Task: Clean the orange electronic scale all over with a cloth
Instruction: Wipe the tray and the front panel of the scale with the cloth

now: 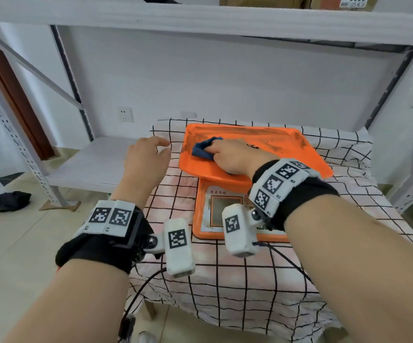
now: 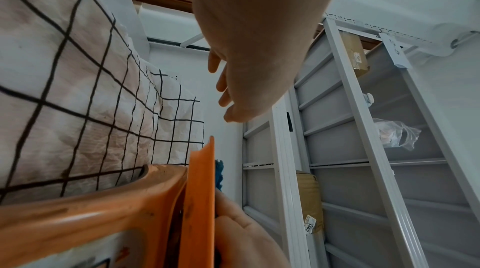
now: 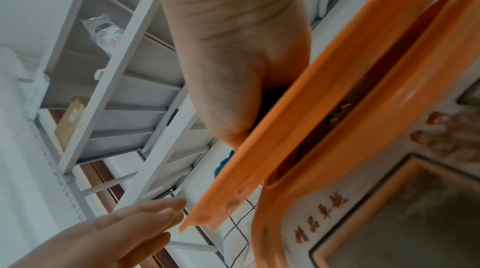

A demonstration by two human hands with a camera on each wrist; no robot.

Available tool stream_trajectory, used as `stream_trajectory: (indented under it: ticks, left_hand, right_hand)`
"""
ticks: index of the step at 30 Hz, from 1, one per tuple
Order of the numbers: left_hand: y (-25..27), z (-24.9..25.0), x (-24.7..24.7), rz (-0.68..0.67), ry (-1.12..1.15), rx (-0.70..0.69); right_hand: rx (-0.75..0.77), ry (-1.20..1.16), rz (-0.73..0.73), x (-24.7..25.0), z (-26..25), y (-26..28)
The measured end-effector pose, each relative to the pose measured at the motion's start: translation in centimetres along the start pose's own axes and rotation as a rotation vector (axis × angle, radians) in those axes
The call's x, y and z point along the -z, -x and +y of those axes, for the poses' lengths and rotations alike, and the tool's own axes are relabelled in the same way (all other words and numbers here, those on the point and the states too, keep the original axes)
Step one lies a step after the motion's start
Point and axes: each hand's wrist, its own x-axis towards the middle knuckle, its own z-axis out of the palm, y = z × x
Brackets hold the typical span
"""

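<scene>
Pressing down on the blue cloth [image 1: 204,149], the right hand [image 1: 235,157] forms the working grip, fingers curled over the wad at the left end of the orange scale [image 1: 257,149] tray. Dark smears streak the tray beyond it. Just left of the tray, the left hand [image 1: 146,164] hovers with relaxed fingers, holding nothing, above the checked cloth covering the bench [image 1: 250,280].

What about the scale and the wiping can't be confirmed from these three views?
- Scale's keypad: head view, hidden behind the right wrist camera.
- Display reading: blurred in right wrist view.
- Blue cloth: mostly under the right hand.
- Dark smears on the orange tray: dirt or wear, unclear.
</scene>
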Motion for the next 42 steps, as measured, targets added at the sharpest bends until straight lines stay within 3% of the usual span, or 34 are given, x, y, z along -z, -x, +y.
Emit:
stream_trajectory:
  ticks: [3, 8, 15, 23, 26, 32, 36, 42]
  left_hand:
    - [0.3, -0.1, 0.2, -0.018, -0.016, 0.005]
    - [0.4, -0.2, 0.1, -0.042, 0.006, -0.005]
    - [0.6, 0.1, -0.3, -0.043, 0.019, 0.006]
    - [-0.1, -1.1, -0.1, -0.04, 0.038, 0.055]
    - [-0.3, -1.0, -0.3, -0.042, 0.054, 0.061]
    - [-0.5, -0.5, -0.9, -0.045, 0.076, 0.023]
    - [-0.4, -0.7, -0.7, -0.042, 0.086, 0.032]
    - [-0.6, -0.9, -0.5, -0.026, 0.098, 0.046]
  right_hand:
    - [0.021, -0.04, 0.007, -0.2, 0.0, 0.7]
    - [0.192, -0.277, 0.016, -0.8, -0.5, 3.4]
    - [0.156, 0.125, -0.014, 0.0, -2.8, 0.0]
    - [-0.03, 0.227, -0.085, 0.6, -2.3, -4.0]
    - [-0.028, 0.16, -0.073, 0.7, -2.2, -3.7]
    - [0.146, 0.018, 0.034, -1.0, -1.3, 0.1]
    - [0.138, 0.039, 0.071, -1.0, -1.6, 0.9]
    - [0.173, -0.157, 0.067, -1.2, -2.1, 0.6]
